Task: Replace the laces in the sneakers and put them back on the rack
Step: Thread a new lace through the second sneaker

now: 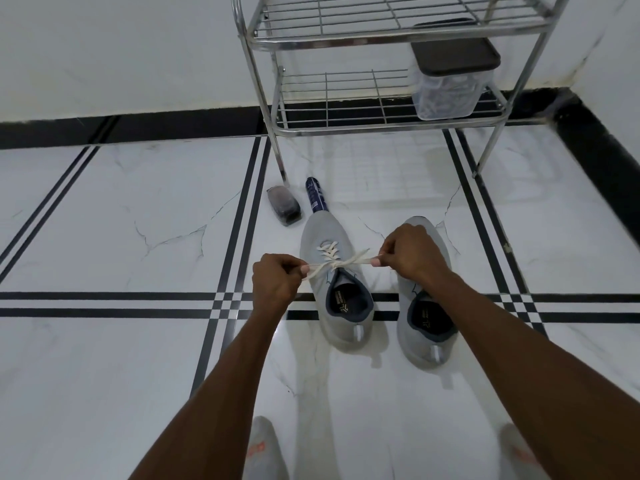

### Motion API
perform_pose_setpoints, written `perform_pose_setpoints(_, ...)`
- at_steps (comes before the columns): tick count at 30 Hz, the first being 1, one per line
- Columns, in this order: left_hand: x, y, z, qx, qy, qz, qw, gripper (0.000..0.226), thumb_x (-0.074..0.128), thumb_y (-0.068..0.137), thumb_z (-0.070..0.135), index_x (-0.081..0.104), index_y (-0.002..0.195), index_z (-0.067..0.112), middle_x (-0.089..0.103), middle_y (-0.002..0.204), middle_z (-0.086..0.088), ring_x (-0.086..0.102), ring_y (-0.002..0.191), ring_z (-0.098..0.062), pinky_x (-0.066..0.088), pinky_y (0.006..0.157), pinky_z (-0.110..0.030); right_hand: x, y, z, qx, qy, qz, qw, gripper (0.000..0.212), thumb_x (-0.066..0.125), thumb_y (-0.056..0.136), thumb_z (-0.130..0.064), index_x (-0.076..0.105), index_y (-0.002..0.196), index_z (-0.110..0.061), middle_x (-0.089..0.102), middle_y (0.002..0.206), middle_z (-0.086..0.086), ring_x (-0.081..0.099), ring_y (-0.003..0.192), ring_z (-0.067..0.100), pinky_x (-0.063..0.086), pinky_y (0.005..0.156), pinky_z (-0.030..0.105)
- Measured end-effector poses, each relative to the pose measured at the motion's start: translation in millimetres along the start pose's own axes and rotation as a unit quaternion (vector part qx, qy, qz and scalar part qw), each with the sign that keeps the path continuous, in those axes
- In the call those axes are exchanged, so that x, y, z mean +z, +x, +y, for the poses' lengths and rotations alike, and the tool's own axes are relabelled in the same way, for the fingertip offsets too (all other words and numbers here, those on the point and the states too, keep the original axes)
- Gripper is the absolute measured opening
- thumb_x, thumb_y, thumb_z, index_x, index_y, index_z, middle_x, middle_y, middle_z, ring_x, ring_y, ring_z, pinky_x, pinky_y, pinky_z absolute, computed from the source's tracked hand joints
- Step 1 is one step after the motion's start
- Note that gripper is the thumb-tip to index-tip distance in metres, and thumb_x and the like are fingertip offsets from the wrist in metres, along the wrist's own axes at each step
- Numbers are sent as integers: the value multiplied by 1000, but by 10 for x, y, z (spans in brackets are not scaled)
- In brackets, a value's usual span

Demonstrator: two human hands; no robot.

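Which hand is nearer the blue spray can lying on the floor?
Left, narrowly. The left hand pinches a lace end below and left of the spray can; the right hand pinches the other end lower right, over the right sneaker.

obstacles: bottle (317, 199), pouch (284, 205) beyond toe; free: floor (121, 237) leftward

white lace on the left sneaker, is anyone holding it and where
Yes. The left hand pinches one free end of the white lace and the right hand pinches the other, pulled apart above the left sneaker.
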State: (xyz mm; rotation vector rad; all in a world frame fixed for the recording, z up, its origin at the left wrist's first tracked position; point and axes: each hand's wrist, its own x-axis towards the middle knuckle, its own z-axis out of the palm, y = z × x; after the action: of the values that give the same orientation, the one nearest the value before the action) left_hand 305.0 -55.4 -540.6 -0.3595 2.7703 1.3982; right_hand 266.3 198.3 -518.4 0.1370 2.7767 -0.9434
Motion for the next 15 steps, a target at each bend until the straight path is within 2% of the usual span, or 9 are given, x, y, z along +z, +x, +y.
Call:
perform_pose_setpoints(3, 6, -15, -38, 2, 3, 17, 1000, 5, 80, 86, 19, 82, 86, 14, 75, 72, 2, 67, 61, -5, 48, 55, -11, 33, -5, 3, -11, -53, 3, 999, 18, 87, 76, -26, 80, 81, -11, 72, 69, 6, 65, 61, 18, 53, 57, 30)
perform_pose_setpoints(5, 16, -33, -49, 1, 8, 21, 1000, 6, 79, 88, 18, 81, 84, 13, 74, 70, 1, 63, 57, -4, 43, 50, -7, 77, 4, 39, -6, -75, 5, 997, 19, 87, 76, -25, 80, 82, -8, 71, 69, 7, 65, 61, 18, 52, 56, 28)
perform_pose_setpoints(9, 32, -24, -77, -3, 20, 35, 999, 5, 79, 87, 18, 82, 84, 15, 75, 70, 3, 65, 59, -4, 43, 54, -6, 136, 36, 68, 8, -107, 22, 994, 22, 86, 78, -25, 78, 83, -5, 69, 74, 8, 64, 63, 17, 53, 57, 27)
perform_pose_setpoints(10, 36, -26, -85, 0, 23, 36, 999, 5, 79, 87, 18, 82, 84, 15, 75, 71, 3, 66, 61, -5, 44, 57, -7, 150, 45, 71, 6, -112, 27, 993, 23, 86, 78, -25, 77, 84, -5, 69, 75, 9, 64, 63, 16, 53, 57, 27)
perform_pose_setpoints(13, 73, -39, -74, -7, 24, 40, 999, 7, 79, 87, 19, 82, 85, 13, 77, 76, 0, 68, 66, -11, 52, 68, -22, 187, 49, 75, 7, -123, 31, 992, 25, 87, 77, -24, 76, 88, -4, 69, 80, 12, 62, 65, 18, 48, 57, 27)
perform_pose_setpoints(15, 82, -33, -62, -18, 27, 34, 999, 6, 78, 87, 18, 81, 85, 15, 76, 77, 0, 70, 72, -15, 50, 68, -25, 185, 55, 67, 2, -121, 19, 992, 22, 85, 79, -22, 75, 87, -4, 70, 80, 13, 62, 66, 19, 47, 57, 26)
